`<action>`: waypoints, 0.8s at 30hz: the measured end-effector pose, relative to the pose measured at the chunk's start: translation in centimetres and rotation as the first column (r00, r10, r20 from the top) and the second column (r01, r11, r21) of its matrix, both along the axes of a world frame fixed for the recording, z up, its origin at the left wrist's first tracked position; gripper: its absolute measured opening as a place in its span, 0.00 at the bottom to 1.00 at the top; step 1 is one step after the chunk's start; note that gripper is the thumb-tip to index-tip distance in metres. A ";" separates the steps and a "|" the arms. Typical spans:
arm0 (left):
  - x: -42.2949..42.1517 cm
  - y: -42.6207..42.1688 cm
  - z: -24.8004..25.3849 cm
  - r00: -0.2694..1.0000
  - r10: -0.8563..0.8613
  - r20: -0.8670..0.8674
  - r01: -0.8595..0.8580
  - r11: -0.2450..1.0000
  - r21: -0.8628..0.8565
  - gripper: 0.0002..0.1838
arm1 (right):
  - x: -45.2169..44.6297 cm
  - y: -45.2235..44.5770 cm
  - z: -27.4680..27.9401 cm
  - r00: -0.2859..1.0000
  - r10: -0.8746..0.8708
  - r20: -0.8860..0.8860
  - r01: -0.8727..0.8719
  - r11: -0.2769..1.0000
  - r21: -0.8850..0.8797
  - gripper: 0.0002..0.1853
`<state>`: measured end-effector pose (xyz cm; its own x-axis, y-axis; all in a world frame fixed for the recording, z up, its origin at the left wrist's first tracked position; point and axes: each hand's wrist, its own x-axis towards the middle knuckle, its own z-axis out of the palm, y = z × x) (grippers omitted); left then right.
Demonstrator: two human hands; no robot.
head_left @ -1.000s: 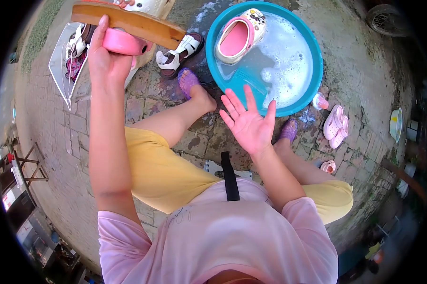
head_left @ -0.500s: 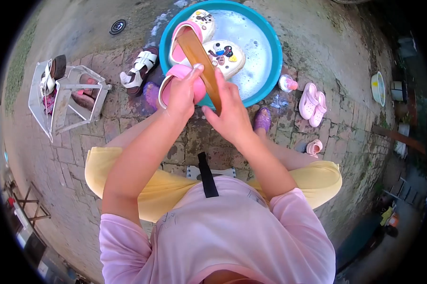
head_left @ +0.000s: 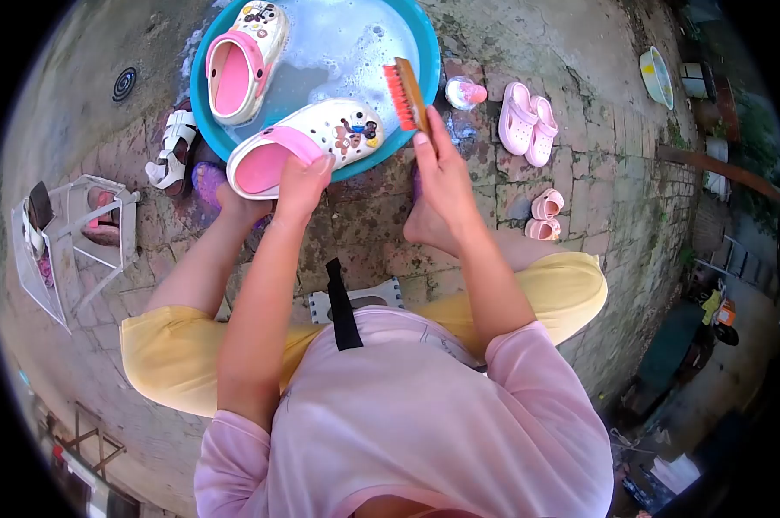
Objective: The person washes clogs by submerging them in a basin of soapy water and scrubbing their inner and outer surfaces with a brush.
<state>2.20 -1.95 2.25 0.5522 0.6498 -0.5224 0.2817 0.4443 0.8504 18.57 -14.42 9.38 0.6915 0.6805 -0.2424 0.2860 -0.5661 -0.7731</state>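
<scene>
The blue basin (head_left: 429,52) stands on the brick paving (head_left: 355,216), with sudsy water (head_left: 329,65) in it. Over the basin's near edge, the left hand (head_left: 302,186) has its grip narrowed on one side of the white clog (head_left: 317,134), by the pink strap; the charm-dotted toe points right, the pink-lined opening left. Whether this clog touches the basin's rim, I cannot tell. Above the basin's right near edge, the right hand (head_left: 442,168) has its grip closed around the end of the wooden brush (head_left: 413,95), whose reddish bristles face left, apart from the clog. A second white clog (head_left: 250,65), also pink inside, sits within the basin on its left. Just right of the basin stands a bottle (head_left: 465,92); farther right are two lilac clogs (head_left: 518,116), with small pink shoes (head_left: 547,207) nearer the person. Left of the basin lies a white-strapped sandal (head_left: 177,142), and beyond it a pale rack (head_left: 70,233) containing footwear.
</scene>
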 end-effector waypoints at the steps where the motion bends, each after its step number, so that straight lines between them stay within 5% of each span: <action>1: -0.2 -0.3 -0.5 1.000 0.004 -0.010 -0.004 1.000 0.001 0.13 | 1.0 -0.7 -0.3 0.999 0.000 0.043 -0.001 1.000 0.031 0.26; 3: 0.4 -0.9 -0.2 0.999 -0.052 0.006 0.052 0.996 -0.066 0.14 | 1.5 -1.5 1.3 0.999 -0.006 -0.038 0.004 0.998 -0.066 0.25; 5: 0.4 -1.5 -0.9 0.988 -0.143 -0.059 0.147 0.987 0.062 0.17 | 0.1 -1.6 1.8 0.998 0.067 -0.002 -0.067 0.997 -0.024 0.25; 7: -0.2 -2.1 -3.5 0.962 -0.240 -0.132 0.270 0.913 0.305 0.22 | -2.1 -1.8 1.4 0.963 0.228 0.145 -0.229 0.973 -0.010 0.24; 9: 0.0 -2.2 -3.3 0.970 -0.238 -0.048 0.242 0.946 0.214 0.22 | -4.9 -1.3 2.5 0.878 0.431 0.209 -0.415 0.902 -0.116 0.27; 11: -0.4 -2.1 -2.5 0.872 -0.350 -0.343 0.467 0.804 0.368 0.21 | -6.0 -0.3 1.8 0.806 0.540 0.242 -0.508 0.841 -0.184 0.27; 15: 0.4 -1.7 -2.7 0.961 -0.137 -0.239 0.223 0.896 0.385 0.22 | -2.8 2.9 -3.0 0.821 0.465 0.331 -0.328 0.859 -0.393 0.26; 19: 0.9 -0.1 -3.7 0.955 -0.225 -0.193 0.267 0.936 0.230 0.17 | -5.3 1.7 -1.0 0.765 0.564 0.310 -0.432 0.807 -0.401 0.26; 21: 0.7 -0.9 -4.2 0.952 -0.181 -0.246 0.268 0.882 0.388 0.16 | -2.4 1.7 -1.8 0.732 0.580 0.357 -0.421 0.797 -0.433 0.23; 24: 1.4 0.3 -2.8 0.911 -0.213 -0.352 0.302 0.928 0.220 0.21 | 1.3 1.3 -2.7 0.693 0.606 0.389 -0.433 0.783 -0.447 0.23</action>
